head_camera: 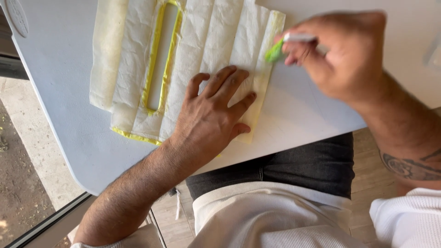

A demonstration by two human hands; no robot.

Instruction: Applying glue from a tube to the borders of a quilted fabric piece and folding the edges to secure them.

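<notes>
1. The paper sheet (193, 59) lies on the desk (59, 82), a smooth, pale grey-white slab with a rounded corner. The sheet is cream, crinkled and creased into long parallel folds, with yellow colouring along its lower-left and right edges.
2. A long, narrow rectangular window (164, 50) is cut in the sheet, its rim outlined in yellow; the desk surface shows through it.
3. The left hand (211, 115) is released, lying flat with fingers spread, pressing the sheet's lower right part.
4. The right hand (340, 55), blurred, grasps a marker (287, 43) with a white barrel and bright green tip, touching the sheet's right edge.
</notes>
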